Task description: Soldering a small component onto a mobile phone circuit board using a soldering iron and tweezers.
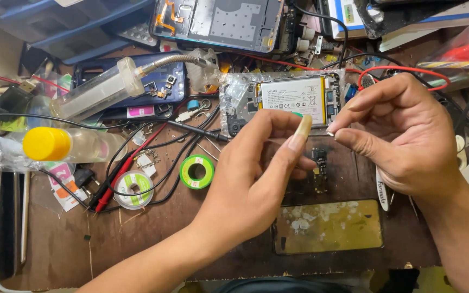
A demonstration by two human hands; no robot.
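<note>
My left hand (256,168) is raised over the middle of the brown workbench (61,244), thumb and fingers pinched on a small green piece (298,114) that barely shows. Just to the right, my right hand (403,135) pinches a tiny silvery piece (329,133) between thumb and forefinger. The two pinches are a few centimetres apart. Behind them lies an opened phone with a white battery (294,100). A small dark circuit part (318,157) rests on the bench below the fingertips.
A bare glass panel (327,225) lies near the front edge, and tweezers (381,190) lie under my right hand. To the left are a green wire spool (196,172), a pale spool (133,190), red probes (126,173), a yellow-capped bottle (55,144) and a syringe (104,89). Another opened phone (218,21) lies at the back.
</note>
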